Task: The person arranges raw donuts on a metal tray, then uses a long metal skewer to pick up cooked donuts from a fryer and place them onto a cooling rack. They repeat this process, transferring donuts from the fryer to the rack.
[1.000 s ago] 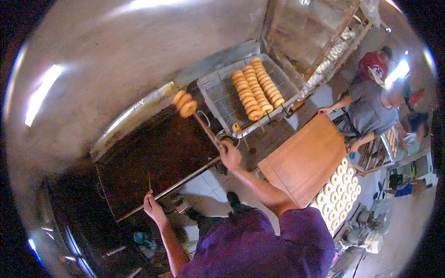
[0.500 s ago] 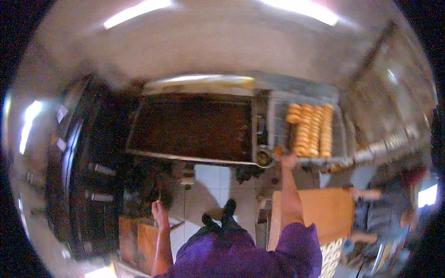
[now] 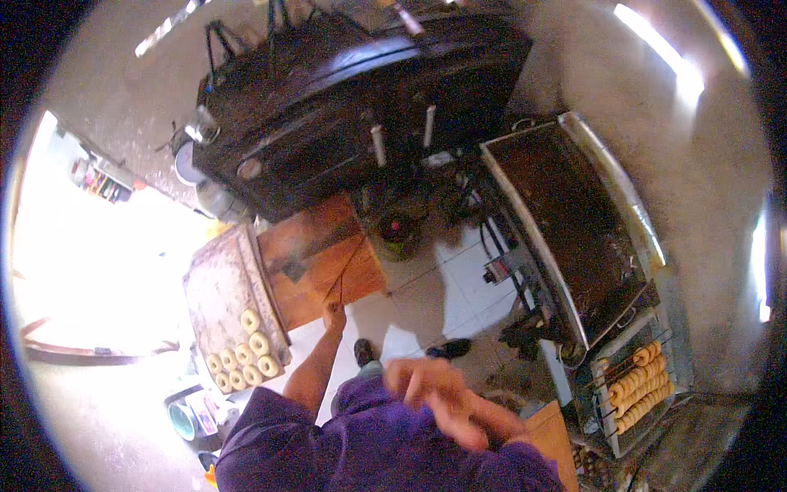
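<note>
My left hand point(image 3: 334, 316) is closed on a thin dark stick point(image 3: 351, 266), which slants up over the orange-brown wooden board point(image 3: 316, 279). Raised in front of my purple shirt, my right hand point(image 3: 434, 398) is somewhat blurred. Its fingers and thumb are apart, and I see nothing in them. To the left of the board, pale dough rings point(image 3: 249, 354) lie on a worn tray point(image 3: 217, 283). Over at the lower right, golden fried doughnuts point(image 3: 639, 389) hang in rows on rods across a metal drip tray point(image 3: 611, 439).
A large dark vat point(image 3: 574, 221) with metal edges stands at the right. Along the far side is a black oven point(image 3: 328, 123) with pale handles. A dark round pot point(image 3: 399, 234) sits beside the board. A teal bowl point(image 3: 182, 420) is at the lower left.
My view has swung left, from the vat and doughnut rack to the oven and dough-ring tray. My right hand has left the rack's edge and come back before my body. The left still grips the stick.
</note>
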Demonstrator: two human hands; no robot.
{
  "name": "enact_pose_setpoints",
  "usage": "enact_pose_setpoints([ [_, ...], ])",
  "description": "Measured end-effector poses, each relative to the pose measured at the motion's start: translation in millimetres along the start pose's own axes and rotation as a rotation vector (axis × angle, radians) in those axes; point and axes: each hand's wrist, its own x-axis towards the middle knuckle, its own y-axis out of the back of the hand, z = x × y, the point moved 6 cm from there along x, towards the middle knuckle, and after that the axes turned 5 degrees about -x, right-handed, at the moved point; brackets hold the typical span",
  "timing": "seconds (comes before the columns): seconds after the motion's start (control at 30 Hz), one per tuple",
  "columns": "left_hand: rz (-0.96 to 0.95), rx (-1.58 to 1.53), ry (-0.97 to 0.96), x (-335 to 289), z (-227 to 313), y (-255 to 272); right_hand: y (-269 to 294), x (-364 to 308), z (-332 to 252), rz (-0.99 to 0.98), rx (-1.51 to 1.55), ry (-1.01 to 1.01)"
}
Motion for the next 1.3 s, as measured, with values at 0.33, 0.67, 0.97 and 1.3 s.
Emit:
enact_pose_setpoints([
  [0.33, -0.113, 0.491, 0.195, 66.9, -3.9, 53.4, -175.3, 119.8, 96.6, -0.246, -0.053, 0.092],
  [0.67, -0.303, -0.041, 0.025, -67.1, 7.9, 187.3, 110.3, -341.2, 374.0, -0.574, -0.877, -1.587],
  [0.97, 0.206, -0.053, 0.582, -287.6, -172.8, 378.4, 91.7, -425.0, 435.8, -0.702, -0.914, -1.936],
  [1.3, 0.573, 0.113, 0.595, -201.5, -333.5, 579.1, -100.9, -365.6, 573.5, -0.138, -0.499, -1.793],
])
